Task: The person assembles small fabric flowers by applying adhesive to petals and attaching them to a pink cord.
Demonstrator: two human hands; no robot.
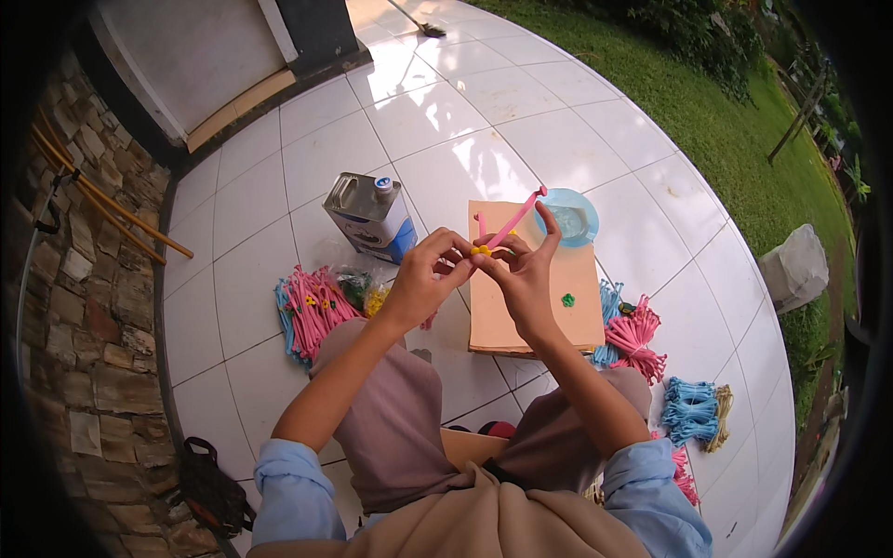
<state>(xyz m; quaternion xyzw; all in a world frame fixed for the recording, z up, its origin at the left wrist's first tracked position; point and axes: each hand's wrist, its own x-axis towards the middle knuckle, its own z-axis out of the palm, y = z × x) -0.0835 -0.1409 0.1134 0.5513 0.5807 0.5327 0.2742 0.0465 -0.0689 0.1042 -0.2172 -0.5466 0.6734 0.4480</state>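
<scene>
Sitting low over the tiled floor (437, 163), the person has a dark bag (212, 484) by the left and a blue bundle (690, 411) and beige bundle (720, 418) touching each other to the right. Nearer the board (507, 327), a pink bundle (635, 339) lies just off its near right corner; another heap of pink strips (312, 298) lies well off its left edge, beside clear packets (375, 299). Above the board, the fingers of the left hand (423, 279) and right hand (528, 279) pinch a pink strip (514, 221) at its yellow flower (481, 250), one right finger raised. Both hands block my view of the board's middle; a green flower (568, 300) shows toward its right edge. A blue dish (581, 200) sits at the far right corner, partly behind that finger. Past the left edge stands a metal can (372, 223); farthest off, a broom (430, 31).
</scene>
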